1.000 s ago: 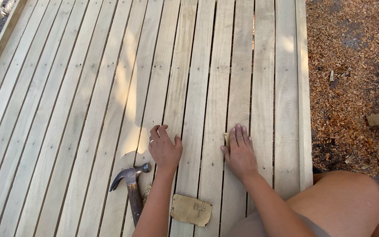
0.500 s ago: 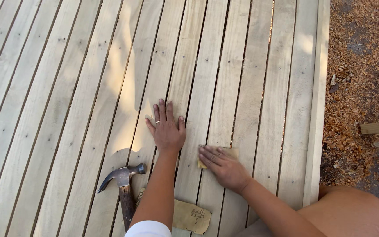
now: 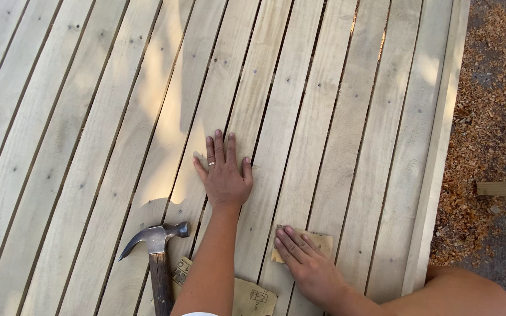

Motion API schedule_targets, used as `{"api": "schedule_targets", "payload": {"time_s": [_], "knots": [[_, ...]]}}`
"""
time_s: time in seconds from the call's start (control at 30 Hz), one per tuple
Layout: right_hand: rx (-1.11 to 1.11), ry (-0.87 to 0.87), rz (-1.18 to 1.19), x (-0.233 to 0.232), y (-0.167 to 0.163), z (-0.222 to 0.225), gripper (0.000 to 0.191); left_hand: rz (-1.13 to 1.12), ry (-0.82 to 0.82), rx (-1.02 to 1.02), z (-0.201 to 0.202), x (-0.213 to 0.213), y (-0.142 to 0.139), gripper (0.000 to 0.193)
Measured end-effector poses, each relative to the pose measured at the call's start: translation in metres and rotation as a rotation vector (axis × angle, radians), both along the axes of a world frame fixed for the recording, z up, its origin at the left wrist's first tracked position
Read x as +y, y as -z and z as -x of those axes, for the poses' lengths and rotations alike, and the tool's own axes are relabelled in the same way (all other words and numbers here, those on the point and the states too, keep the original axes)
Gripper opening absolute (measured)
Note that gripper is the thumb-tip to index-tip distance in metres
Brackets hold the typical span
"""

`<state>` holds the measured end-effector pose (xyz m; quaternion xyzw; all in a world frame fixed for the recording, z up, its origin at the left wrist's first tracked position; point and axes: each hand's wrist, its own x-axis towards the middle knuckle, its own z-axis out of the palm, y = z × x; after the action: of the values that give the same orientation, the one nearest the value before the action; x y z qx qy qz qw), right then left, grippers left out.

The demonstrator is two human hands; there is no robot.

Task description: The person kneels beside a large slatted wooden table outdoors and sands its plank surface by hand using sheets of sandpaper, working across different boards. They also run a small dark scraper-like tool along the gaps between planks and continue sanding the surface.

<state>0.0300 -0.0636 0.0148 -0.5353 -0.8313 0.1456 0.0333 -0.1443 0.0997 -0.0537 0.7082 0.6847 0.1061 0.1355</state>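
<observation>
My left hand (image 3: pixel 225 169) lies flat, palm down, on the pale wooden planks (image 3: pixel 89 117), fingers pointing away from me; a ring sits on one finger. My right hand (image 3: pixel 307 263) presses its fingers on a small tan piece of sandpaper (image 3: pixel 322 241) against a plank nearer to me. A claw hammer (image 3: pixel 156 253) with a dark wooden handle rests on the planks left of my left forearm. A second folded sheet of sandpaper (image 3: pixel 252 297) lies partly under my left forearm.
The slatted deck ends at a raised edge board (image 3: pixel 440 146) on the right. Beyond it the ground is covered in wood shavings (image 3: pixel 493 99), with a short offcut of wood (image 3: pixel 505 188) lying there. My bare knee (image 3: pixel 469 292) shows at bottom right.
My left hand has slid forward along the planks. My right hand has drawn back toward me with the sandpaper under its fingers. The view has shifted slightly left.
</observation>
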Motion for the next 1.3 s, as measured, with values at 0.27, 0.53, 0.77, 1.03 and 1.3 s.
{"api": "schedule_targets", "payload": {"time_s": [0.27,0.53,0.77,1.03,1.3], "knots": [[-0.214,0.293,-0.015,0.01,0.022,0.008,0.053,-0.02,0.004,-0.036,0.001,-0.001,0.003,0.068],[-0.259,0.335,0.151,0.014,-0.013,0.023,0.056,0.0,0.0,-0.016,0.001,-0.003,0.001,0.069],[-0.402,0.308,0.216,-0.022,0.009,0.009,0.061,0.026,-0.002,0.01,-0.001,0.001,-0.003,0.07],[-0.344,0.428,-0.03,0.063,-0.001,-0.009,0.05,0.01,0.001,0.013,0.0,-0.001,0.001,0.069],[-0.466,0.317,0.305,-0.062,0.007,0.006,0.063,0.028,-0.002,0.001,-0.002,-0.001,0.001,0.069]]}}
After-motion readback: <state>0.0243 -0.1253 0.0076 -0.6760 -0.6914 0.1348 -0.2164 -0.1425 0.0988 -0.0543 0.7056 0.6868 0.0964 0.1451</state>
